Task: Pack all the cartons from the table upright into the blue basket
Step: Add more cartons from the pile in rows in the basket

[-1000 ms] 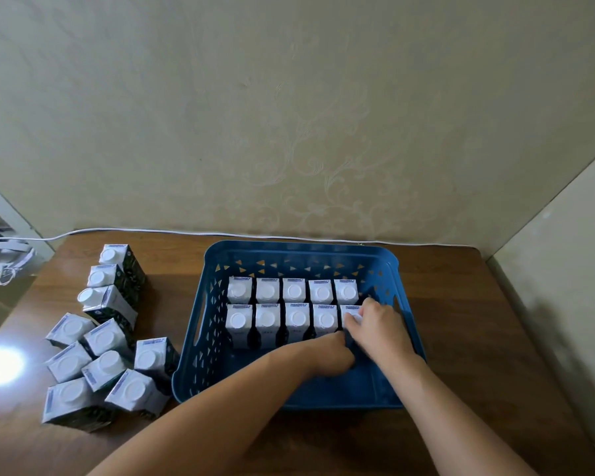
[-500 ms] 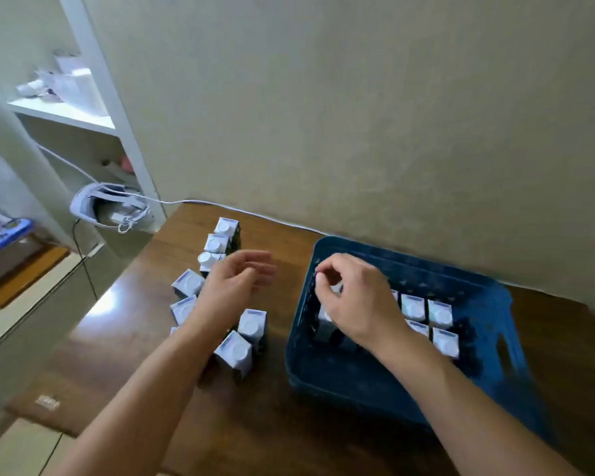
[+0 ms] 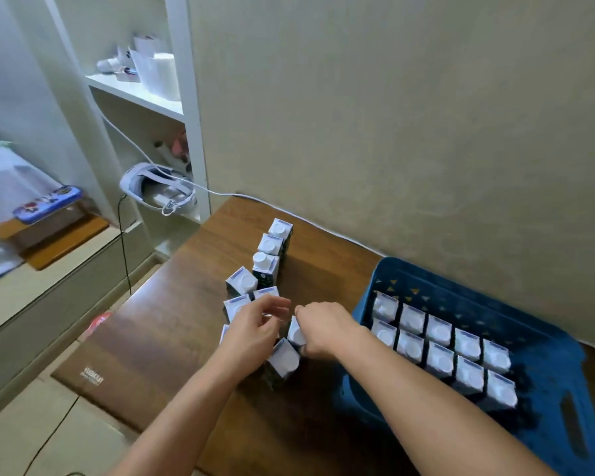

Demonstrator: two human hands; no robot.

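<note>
Head view. Your two hands met over the cluster of cartons (image 3: 268,266) at the centre of the frame, on the wooden table (image 3: 172,331). Your left hand (image 3: 255,329) hovered with fingers curled above the cartons at centre-left; whether it had closed on one cannot be told, since the hand hid what lay beneath it. Your right hand (image 3: 323,329) had its fingers curled down round the white cap end of one carton (image 3: 295,333) just below the knuckles, apparently gripping it.

The remaining cartons stood upright, long axes vertical, in a line running from the hands toward the upper middle of the frame, with one more carton (image 3: 282,364) directly below both hands. The blue basket (image 3: 547,341) lay at lower right, holding two rows of five upright cartons and leaving bare floor along its lower-right side.

The deciding relation: the basket lay to the right of the cartons, on the side of your right arm, so that arm was judged the nearer carrier. A straight lift would keep each carton upright.
</note>
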